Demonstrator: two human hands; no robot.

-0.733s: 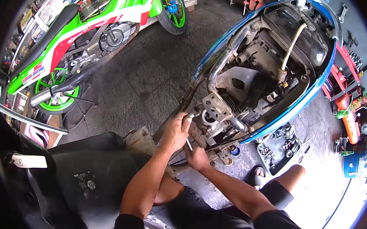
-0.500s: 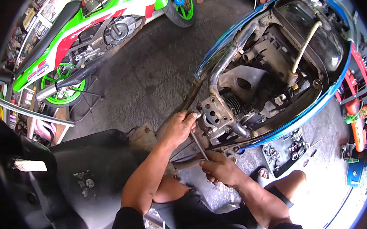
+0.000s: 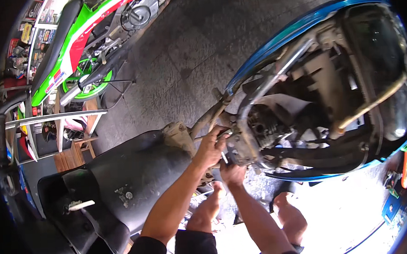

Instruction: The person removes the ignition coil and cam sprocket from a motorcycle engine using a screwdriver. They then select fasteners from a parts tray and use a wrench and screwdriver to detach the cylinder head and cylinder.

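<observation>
My left hand [image 3: 209, 149] is closed around a shiny metal wrench [image 3: 224, 157] beside the front of the scooter's engine. A short stretch of its bar shows below my fingers. My right hand [image 3: 233, 173] reaches up under the metal bracket [image 3: 244, 149] at the engine's front, close to the wrench's lower end. Its fingertips are hidden there, so I cannot see what they hold. Behind the bracket sits the dark finned engine cylinder [image 3: 264, 121], inside the bare tube frame [image 3: 274, 79] of the blue-bodied scooter [image 3: 295, 28].
The scooter's black front panel and footboard [image 3: 141, 176] lie to my left. Beyond stands a green, red and white motorcycle [image 3: 73, 55] near shelves full of parts [image 3: 27, 49]. A brown wooden stool [image 3: 71, 154] is at far left. A tan pipe [image 3: 372, 106] sticks up from the scooter's body.
My right hand has moved from the wrench's lower end up to the underside of the bracket, nearer my left hand. The view has shifted, and the wrench stands more upright.
</observation>
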